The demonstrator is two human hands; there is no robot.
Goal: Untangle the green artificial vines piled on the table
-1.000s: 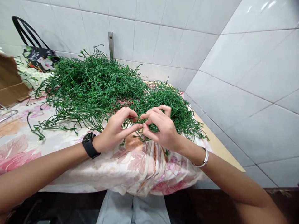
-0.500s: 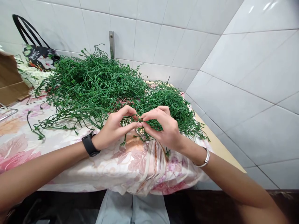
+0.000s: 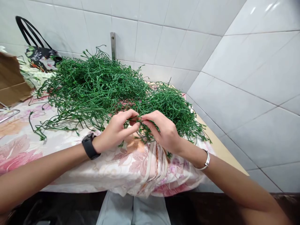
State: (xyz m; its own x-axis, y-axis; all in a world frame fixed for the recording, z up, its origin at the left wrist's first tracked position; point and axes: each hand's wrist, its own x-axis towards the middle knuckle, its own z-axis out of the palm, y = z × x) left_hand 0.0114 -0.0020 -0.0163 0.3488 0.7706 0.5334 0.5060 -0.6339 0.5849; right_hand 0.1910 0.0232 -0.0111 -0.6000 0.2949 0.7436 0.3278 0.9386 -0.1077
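A big tangle of thin green plastic stems (image 3: pixel 93 84) lies across a table under a flowered cloth (image 3: pixel 70 150). A smaller clump of the same stems (image 3: pixel 173 109) sits at its right end. My left hand (image 3: pixel 116 131), with a black watch on the wrist, and my right hand (image 3: pixel 161 129), with a silver bangle, meet fingertip to fingertip at the near edge of the smaller clump. Both pinch a green stem (image 3: pixel 138 120) between thumb and fingers.
White tiled walls close in behind and to the right. A black floral bag (image 3: pixel 41 57) with black handles and a brown cardboard box (image 3: pixel 10 81) stand at the back left. A metal strip (image 3: pixel 113 45) is fixed to the back wall. The bare table edge (image 3: pixel 222 147) shows at right.
My hands have shifted slightly and the fingers have curled in tighter on the stem; my right hand's fingers have folded down. The piles have not moved.
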